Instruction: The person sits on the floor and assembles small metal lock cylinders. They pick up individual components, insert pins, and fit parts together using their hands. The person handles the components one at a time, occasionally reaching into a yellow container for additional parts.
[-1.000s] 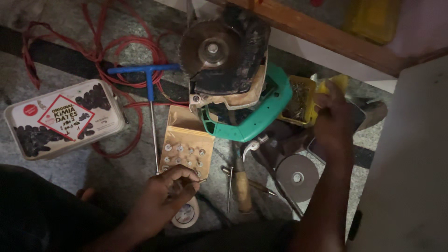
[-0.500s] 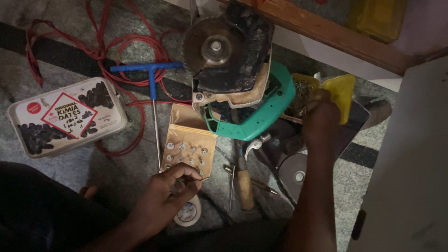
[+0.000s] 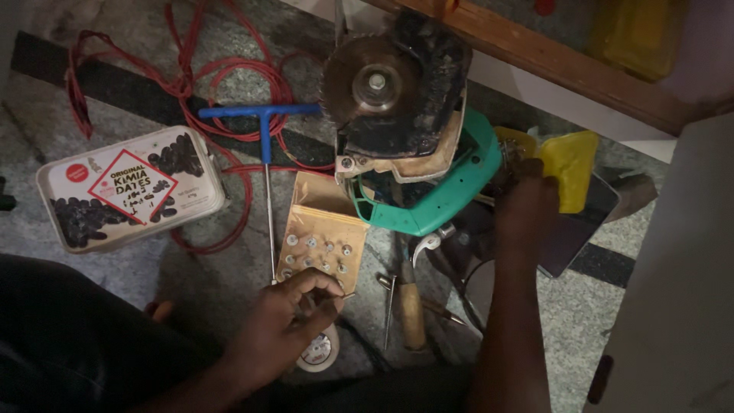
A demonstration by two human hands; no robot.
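My left hand hovers at the near edge of an open cardboard box that holds several screws. Its fingers are pinched on a small thin metal piece. My right hand reaches across to a small yellow box beside the green handle of a circular saw. The fingertips dip toward the box and are hidden in the dark. The saw lies on its side with its toothed blade facing up.
A white lidded food tub sits at the left on a stone floor. A blue T-handle wrench lies over coils of red cable. A wooden-handled tool, a tape roll and a wooden shelf edge surround the work.
The yellow lid now lies further open to the right of my right hand, which has shifted slightly down. My left hand stays pinched by the screw box.
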